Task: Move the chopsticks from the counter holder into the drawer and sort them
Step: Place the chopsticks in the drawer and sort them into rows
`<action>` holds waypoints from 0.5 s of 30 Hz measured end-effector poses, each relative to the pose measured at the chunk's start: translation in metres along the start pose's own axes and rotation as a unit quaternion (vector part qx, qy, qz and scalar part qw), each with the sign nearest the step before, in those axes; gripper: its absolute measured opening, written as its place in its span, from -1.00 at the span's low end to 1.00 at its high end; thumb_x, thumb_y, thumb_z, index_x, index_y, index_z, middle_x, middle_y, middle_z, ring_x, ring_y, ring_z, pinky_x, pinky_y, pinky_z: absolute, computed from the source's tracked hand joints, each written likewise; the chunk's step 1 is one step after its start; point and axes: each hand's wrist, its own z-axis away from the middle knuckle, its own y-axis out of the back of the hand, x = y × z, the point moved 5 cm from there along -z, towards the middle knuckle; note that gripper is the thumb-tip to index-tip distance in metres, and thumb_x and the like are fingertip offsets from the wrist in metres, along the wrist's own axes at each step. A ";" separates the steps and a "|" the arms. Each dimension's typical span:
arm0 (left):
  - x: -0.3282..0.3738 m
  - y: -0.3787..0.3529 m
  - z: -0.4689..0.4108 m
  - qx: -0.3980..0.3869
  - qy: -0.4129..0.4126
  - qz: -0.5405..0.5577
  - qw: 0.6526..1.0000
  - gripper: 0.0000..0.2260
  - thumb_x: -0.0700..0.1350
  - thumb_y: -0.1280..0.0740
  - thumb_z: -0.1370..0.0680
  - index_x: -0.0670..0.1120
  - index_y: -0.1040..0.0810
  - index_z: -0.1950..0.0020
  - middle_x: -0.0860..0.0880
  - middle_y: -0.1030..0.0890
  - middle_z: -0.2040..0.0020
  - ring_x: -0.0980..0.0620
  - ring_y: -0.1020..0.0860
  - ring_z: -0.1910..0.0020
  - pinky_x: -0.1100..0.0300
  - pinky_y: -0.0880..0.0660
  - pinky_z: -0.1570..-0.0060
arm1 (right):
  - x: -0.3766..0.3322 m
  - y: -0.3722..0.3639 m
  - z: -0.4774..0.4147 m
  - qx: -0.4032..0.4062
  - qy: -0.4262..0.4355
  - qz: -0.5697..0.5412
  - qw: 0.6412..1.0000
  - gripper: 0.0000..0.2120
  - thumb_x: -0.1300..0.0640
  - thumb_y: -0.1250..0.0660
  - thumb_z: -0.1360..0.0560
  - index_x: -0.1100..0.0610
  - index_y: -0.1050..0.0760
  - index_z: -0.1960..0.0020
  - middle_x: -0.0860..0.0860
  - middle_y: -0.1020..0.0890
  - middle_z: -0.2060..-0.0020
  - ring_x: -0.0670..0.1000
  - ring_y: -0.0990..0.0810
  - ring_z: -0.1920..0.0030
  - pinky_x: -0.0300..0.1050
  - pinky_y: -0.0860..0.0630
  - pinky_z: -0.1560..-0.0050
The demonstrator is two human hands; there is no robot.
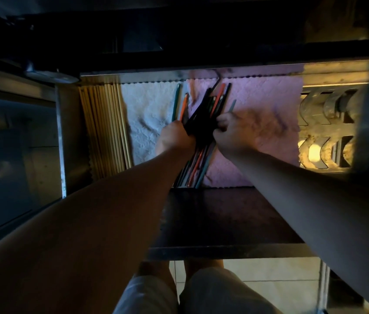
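Observation:
An open drawer [201,72] lies below me, lined with a white towel [147,114] and a pink towel [267,105]. A bundle of coloured chopsticks [204,109], black, orange and teal, lies fanned across the seam of the two towels. My left hand [175,138] grips the bundle from the left. My right hand [233,132] pinches it from the right. One teal stick [176,102] and one orange stick [184,105] stick out to the left of the bundle. A neat row of pale wooden chopsticks [104,128] lies along the drawer's left side.
A metal rack with curved slots [324,128] fills the drawer's right end. The dark drawer front [226,220] is near me, above my knees and the tiled floor [269,286]. A dark counter edge runs above the drawer. The scene is dim.

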 end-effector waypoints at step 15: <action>-0.013 0.014 0.016 -0.015 0.011 0.131 0.991 -0.83 -0.09 -0.19 -0.57 -0.13 -0.51 -0.05 -0.12 -0.57 0.09 -0.11 -0.54 0.15 0.16 -0.37 0.26 | -0.008 -0.005 -0.031 0.003 -0.084 0.191 0.978 -0.53 0.03 -0.28 -0.53 0.29 -0.36 -0.32 0.25 -0.41 -0.29 0.21 -0.42 -0.30 0.08 -0.41 -0.27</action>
